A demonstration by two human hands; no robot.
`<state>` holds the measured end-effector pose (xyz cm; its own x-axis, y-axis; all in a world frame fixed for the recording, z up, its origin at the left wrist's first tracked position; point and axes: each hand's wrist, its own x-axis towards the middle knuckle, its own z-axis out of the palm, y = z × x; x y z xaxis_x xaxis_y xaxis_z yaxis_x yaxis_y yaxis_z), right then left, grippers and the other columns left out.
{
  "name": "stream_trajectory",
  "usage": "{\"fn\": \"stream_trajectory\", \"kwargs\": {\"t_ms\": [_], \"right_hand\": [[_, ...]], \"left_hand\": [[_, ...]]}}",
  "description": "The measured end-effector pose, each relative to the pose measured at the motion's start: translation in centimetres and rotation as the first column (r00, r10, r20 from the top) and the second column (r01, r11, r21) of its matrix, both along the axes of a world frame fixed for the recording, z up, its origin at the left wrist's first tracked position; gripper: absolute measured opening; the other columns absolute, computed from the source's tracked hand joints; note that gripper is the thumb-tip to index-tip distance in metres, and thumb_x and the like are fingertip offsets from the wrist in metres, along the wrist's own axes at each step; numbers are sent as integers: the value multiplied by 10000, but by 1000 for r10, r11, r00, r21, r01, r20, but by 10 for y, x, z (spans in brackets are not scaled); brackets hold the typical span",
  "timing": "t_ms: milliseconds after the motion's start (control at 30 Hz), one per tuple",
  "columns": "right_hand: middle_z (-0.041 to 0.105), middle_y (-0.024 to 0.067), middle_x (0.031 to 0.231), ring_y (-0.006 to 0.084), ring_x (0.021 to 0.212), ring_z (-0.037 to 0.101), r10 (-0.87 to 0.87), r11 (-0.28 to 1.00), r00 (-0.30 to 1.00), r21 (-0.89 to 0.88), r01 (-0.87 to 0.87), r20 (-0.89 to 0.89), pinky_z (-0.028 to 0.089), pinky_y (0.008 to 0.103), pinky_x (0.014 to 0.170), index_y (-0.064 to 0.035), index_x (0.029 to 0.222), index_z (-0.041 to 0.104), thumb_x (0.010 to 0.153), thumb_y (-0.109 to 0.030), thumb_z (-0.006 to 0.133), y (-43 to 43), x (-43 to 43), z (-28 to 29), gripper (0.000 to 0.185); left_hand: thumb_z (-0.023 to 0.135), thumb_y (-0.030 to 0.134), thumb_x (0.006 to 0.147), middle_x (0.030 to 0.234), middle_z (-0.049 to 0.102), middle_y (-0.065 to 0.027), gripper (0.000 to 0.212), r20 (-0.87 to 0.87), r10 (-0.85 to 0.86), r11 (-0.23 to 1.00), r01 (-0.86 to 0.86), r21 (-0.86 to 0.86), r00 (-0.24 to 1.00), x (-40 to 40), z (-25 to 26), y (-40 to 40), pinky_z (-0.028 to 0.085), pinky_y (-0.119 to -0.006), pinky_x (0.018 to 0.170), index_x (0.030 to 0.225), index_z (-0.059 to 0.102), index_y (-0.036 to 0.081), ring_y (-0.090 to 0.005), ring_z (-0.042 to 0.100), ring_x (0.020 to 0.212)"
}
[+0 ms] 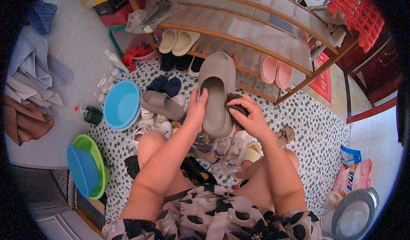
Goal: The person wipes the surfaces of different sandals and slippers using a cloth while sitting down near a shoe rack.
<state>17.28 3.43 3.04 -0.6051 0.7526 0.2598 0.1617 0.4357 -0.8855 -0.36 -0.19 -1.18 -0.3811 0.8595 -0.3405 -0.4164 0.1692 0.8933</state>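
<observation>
A taupe foam slipper (217,112) is held up in front of me, its toe pointing away. My left hand (197,107) grips its left side, the thumb at the opening's edge. In my right hand (248,113) a dark brown cloth (237,107) is bunched against the slipper's right side. A similar taupe slipper (161,105) rests on white shoes to the left. Below my hands lie sneakers (224,145) in or under clear plastic, and black shoes (198,172) lie between my legs. The held slipper hides part of the floor and rack.
Ahead stands a wooden shoe rack (230,41) with cream slippers (179,42) and pink slippers (276,71). Blue basins (121,104) and a green basin (93,176) are at left. A brown sandal (285,136) lies right, beyond it detergent bags (352,176) and a washing machine (355,217).
</observation>
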Motion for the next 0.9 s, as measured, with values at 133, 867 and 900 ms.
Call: {"fn": "stream_trajectory", "kwargs": {"t_ms": [133,867,900], "right_hand": [[520,83,893,208,845,529,-57,998,998,-13,57,-36,430,293,749,-37,947,610,798,-113,631,4,-1,-10,168],[538,110,893,260,848,543,-398,902,911,136,410,-108,436,328,762,-71,1004,594,793,-122,634,24,0,-27,221],[538,110,893,260,848,543,-398,902,911,136,411,-109,436,328,762,-71,1004,594,793,-122,634,23,-1,-28,221]], "left_hand": [[519,414,906,1242,473,-165,663,20,-38,999,38,28,999,0,0,-1,459,-345,857,1382,244,43,-225,540,1039],[536,418,897,1215,492,-144,663,32,-121,990,123,-66,992,14,4,-5,457,-335,856,1372,266,41,-211,532,1039],[532,422,898,1210,492,-146,660,44,-115,992,118,-53,992,13,4,-5,460,-341,853,1369,264,45,-213,532,1041]]}}
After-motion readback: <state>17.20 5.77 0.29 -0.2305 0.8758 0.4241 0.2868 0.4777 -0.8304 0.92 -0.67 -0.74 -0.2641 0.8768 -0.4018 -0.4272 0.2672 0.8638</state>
